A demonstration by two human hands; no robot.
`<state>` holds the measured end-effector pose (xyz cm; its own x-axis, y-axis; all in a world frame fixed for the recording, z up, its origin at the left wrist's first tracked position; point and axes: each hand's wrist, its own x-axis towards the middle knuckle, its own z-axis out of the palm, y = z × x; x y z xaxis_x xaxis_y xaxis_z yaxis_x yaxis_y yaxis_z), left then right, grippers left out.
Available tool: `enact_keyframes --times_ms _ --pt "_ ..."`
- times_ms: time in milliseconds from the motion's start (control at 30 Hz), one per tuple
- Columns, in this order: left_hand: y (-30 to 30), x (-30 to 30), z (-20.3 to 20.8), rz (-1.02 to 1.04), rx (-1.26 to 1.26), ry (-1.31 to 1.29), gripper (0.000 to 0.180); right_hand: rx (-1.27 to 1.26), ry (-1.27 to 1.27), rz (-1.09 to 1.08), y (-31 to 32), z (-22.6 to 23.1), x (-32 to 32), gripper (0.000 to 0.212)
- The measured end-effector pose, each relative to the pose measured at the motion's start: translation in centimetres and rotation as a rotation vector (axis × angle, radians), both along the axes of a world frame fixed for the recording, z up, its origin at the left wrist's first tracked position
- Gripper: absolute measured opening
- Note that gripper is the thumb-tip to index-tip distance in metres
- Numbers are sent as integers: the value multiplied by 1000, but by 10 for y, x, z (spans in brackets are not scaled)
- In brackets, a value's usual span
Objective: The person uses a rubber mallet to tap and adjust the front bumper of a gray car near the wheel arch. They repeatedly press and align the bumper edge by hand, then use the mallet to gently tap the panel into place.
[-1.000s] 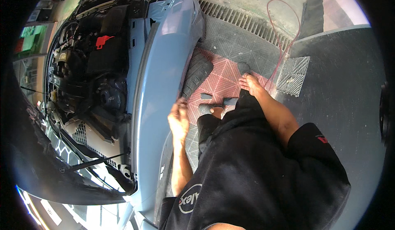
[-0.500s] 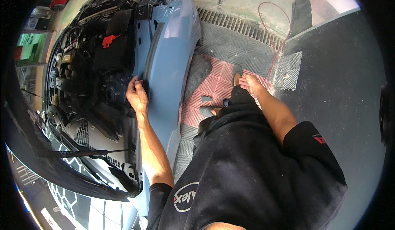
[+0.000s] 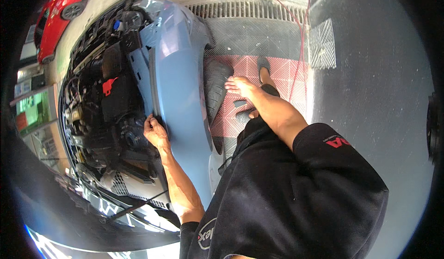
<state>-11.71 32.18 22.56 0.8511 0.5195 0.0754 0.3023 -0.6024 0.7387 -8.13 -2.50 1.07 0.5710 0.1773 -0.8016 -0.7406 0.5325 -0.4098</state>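
Observation:
My left hand (image 3: 156, 133) is at the inner edge of the blue car's fender (image 3: 178, 92), its fingers closed in a pinch. They meet the lower end of a black rubber strip (image 3: 154, 76) that runs along that edge. What the fingertips cover is hidden. To its left lies the uncovered engine bay (image 3: 132, 131), with a red clip-like part (image 3: 108, 87) among the black covers. Held out in the air, my right hand (image 3: 239, 87) has its fingers stretched and nothing in them. It appears beside the tyre (image 3: 216, 90), above the red floor tiles.
A red hose (image 3: 303, 50) trails over the floor on the right, near a dark grey wall or panel (image 3: 370, 74). A drain grate (image 3: 249, 10) crosses ahead. Over the engine bay's near side stands the raised bonnet (image 3: 55, 203) with its strut (image 3: 134, 206). Another red car (image 3: 60, 13) is far left.
My right hand has swung left toward the car, its fingers now extended. My left hand stays at the fender edge. The view has turned, bringing more of the red car in.

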Motion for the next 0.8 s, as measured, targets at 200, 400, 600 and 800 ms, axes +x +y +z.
enact_keyframes --times_ms 200,400,600,800 --pt "-12 43 -7 4 70 86 52 223 134 -117 71 -1 18 39" --pt "-27 46 4 -10 87 106 58 253 152 -166 107 9 56 43" --pt "-29 53 5 30 138 181 58 398 204 -307 121 -10 89 24" --pt "-27 53 6 77 137 234 57 507 289 -416 115 27 99 32"
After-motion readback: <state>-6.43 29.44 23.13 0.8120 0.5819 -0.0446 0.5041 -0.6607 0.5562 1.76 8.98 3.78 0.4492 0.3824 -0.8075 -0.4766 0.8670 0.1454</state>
